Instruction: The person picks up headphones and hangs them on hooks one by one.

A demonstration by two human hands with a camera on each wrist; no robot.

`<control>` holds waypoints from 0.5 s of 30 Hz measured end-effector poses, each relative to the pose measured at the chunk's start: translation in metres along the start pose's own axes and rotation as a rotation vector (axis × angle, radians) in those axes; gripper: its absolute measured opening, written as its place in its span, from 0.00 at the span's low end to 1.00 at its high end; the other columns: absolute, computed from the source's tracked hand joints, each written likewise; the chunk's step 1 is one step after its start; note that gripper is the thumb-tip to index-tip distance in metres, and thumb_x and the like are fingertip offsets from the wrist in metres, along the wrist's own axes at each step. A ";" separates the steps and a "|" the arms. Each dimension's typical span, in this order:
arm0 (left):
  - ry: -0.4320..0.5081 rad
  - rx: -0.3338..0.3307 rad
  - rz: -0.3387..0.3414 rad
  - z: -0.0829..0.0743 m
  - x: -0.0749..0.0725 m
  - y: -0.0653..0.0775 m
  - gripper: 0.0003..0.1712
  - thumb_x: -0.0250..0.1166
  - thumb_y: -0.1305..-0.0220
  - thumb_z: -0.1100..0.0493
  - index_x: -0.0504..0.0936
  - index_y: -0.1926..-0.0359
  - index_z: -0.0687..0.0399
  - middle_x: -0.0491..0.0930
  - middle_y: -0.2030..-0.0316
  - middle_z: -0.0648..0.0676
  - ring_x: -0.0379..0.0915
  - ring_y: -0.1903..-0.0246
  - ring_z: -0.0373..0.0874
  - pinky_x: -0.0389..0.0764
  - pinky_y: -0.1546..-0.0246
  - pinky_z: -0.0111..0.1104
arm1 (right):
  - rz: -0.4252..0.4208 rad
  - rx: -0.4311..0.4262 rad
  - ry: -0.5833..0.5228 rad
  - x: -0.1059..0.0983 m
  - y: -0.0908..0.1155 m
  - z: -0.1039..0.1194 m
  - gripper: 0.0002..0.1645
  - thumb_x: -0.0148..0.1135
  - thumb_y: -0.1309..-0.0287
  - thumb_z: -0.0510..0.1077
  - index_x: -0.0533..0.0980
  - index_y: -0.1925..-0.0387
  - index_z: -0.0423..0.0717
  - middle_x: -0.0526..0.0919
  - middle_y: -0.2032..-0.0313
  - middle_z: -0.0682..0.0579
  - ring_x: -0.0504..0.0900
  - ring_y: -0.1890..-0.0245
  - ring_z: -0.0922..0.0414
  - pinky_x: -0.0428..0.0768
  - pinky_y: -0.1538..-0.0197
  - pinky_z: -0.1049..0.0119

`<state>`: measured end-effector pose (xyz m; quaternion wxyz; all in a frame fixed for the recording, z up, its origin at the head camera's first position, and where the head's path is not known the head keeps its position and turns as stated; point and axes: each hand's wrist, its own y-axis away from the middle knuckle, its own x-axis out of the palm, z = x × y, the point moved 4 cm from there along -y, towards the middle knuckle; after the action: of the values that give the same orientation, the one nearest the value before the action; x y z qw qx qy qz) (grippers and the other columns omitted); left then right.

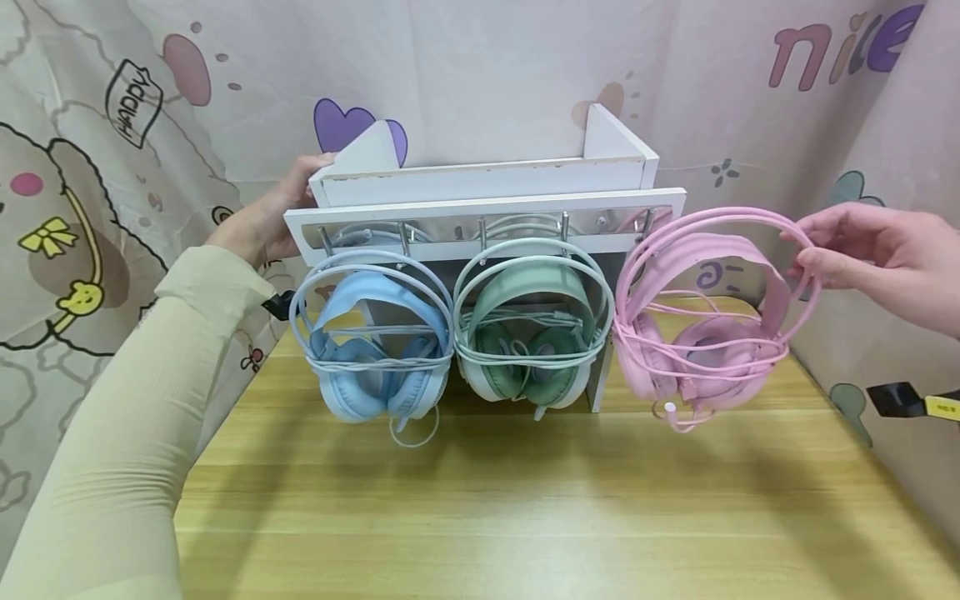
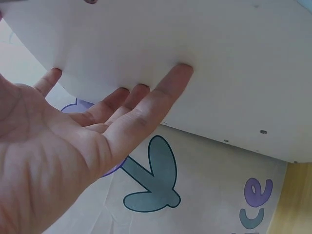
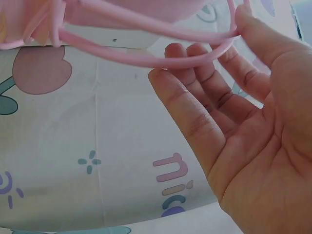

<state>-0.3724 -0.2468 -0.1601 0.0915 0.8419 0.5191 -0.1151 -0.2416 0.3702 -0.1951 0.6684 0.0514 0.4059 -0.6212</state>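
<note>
My right hand (image 1: 873, 250) holds the outer band of the pink headphones (image 1: 701, 250) at its right side, thumb and fingertips about the band (image 3: 146, 61). The headphones are tilted, their cable wound round them. Their left side is by the rack's rightmost hooks; I cannot tell whether a hook bears them. My left hand (image 1: 281, 208) rests on the left end of the white rack (image 1: 487, 204); its extended fingers (image 2: 168, 87) touch the side panel (image 2: 219, 63). Blue headphones (image 1: 386, 292) and green headphones (image 1: 532, 275) hang from the metal hooks, cables wound round them.
The rack stands on a wooden table (image 1: 480, 500) near its back. A patterned curtain (image 1: 487, 75) surrounds the table behind and at both sides. A black strap with a yellow tag (image 1: 941, 407) sticks out at the right.
</note>
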 end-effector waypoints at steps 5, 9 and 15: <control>-0.006 -0.014 -0.016 0.000 -0.001 -0.001 0.45 0.46 0.31 0.18 0.65 0.26 0.37 0.65 0.34 0.53 0.61 0.36 0.49 0.81 0.45 0.36 | 0.006 -0.017 -0.016 0.001 0.001 -0.005 0.18 0.63 0.31 0.25 0.82 0.49 0.47 0.91 0.66 0.61 0.90 0.65 0.70 0.84 0.62 0.80; -0.014 -0.008 -0.013 -0.001 -0.001 -0.002 0.44 0.46 0.31 0.19 0.66 0.26 0.37 0.66 0.34 0.53 0.62 0.37 0.49 0.82 0.45 0.36 | 0.004 -0.037 -0.047 0.002 0.001 -0.006 0.18 0.61 0.31 0.23 0.82 0.49 0.45 0.92 0.65 0.60 0.89 0.66 0.69 0.84 0.61 0.79; -0.011 0.007 0.000 -0.001 0.000 -0.001 0.41 0.46 0.29 0.21 0.66 0.26 0.35 0.66 0.35 0.52 0.62 0.38 0.49 0.81 0.46 0.36 | -0.008 -0.035 -0.055 0.004 0.005 -0.007 0.19 0.63 0.33 0.23 0.82 0.48 0.43 0.92 0.65 0.59 0.90 0.65 0.69 0.83 0.59 0.81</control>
<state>-0.3736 -0.2462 -0.1592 0.0914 0.8415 0.5184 -0.1215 -0.2407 0.3725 -0.2047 0.6776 0.0211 0.3984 -0.6178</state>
